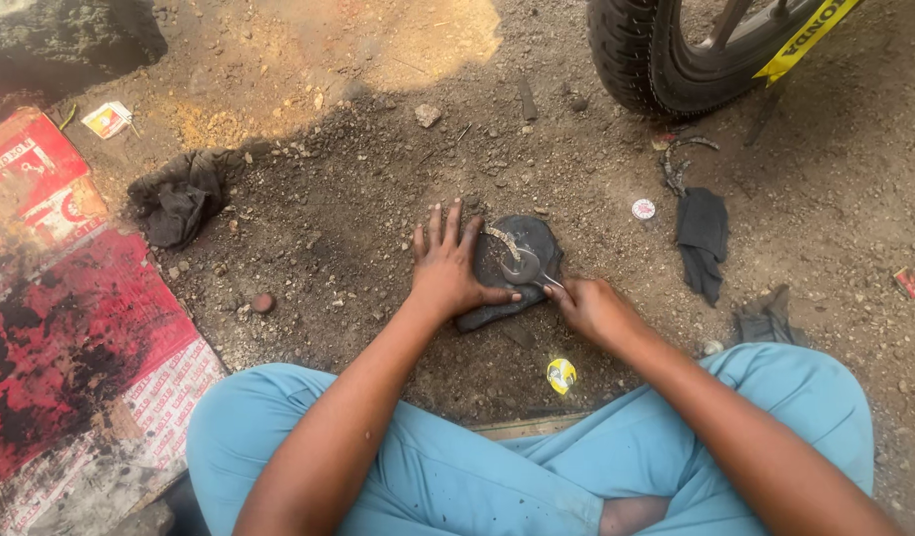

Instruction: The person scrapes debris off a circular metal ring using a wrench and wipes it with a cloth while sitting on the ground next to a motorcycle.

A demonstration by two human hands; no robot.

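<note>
Light-blue trouser legs, crossed, fill the near edge. Beyond them a dark rubber piece lies on the dirt ground. Left hand presses flat on it, fingers spread, gripping nothing. Right hand is closed around a thin metal tool whose tip touches the rubber. Farther out: black rags, a tyre, a red mat.

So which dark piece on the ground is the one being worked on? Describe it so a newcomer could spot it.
Start at the tyre at top right and come down to the middle of the dirt, just ahead of the person's knees. The rubber piece lies under the flat left hand. Unlike the loose rags nearby, it carries a small metal tool, held by the right hand.
</note>
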